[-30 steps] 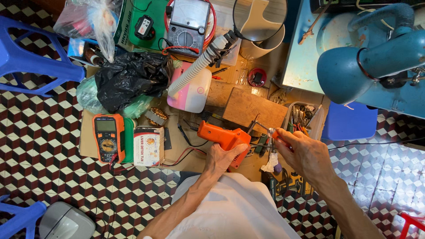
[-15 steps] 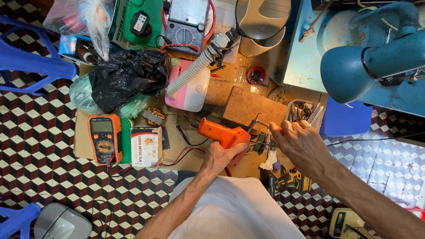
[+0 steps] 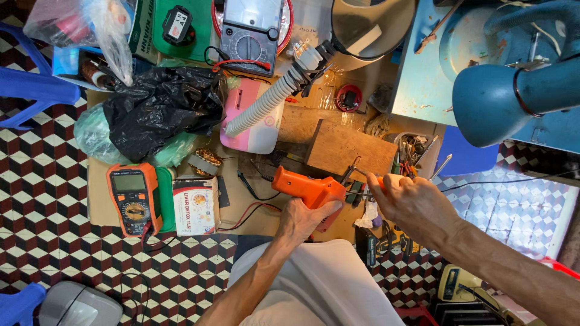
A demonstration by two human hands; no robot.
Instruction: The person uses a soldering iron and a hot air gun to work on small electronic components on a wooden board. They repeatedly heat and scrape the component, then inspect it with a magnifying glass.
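Note:
My left hand (image 3: 308, 218) grips the handle of an orange pistol-shaped soldering gun (image 3: 305, 188), whose tip points right. My right hand (image 3: 414, 205) is closed around a thin orange-tipped tool or part just right of the gun's tip, over a small dark workpiece (image 3: 355, 192). What sits between the fingers is too small to make out. Both hands work above a brown cardboard sheet (image 3: 254, 214) on the tiled floor, just in front of a wooden block (image 3: 347, 148).
An orange digital multimeter (image 3: 133, 199) and a small printed box (image 3: 194, 206) lie at left. A black plastic bag (image 3: 160, 108), a pink-white case (image 3: 254, 115) with a corrugated hose, an analogue meter (image 3: 251, 27), a blue lamp (image 3: 513, 90) and blue stools surround the spot.
My right hand has shifted slightly left and down toward the soldering gun's tip. The left hand keeps its grip on the gun.

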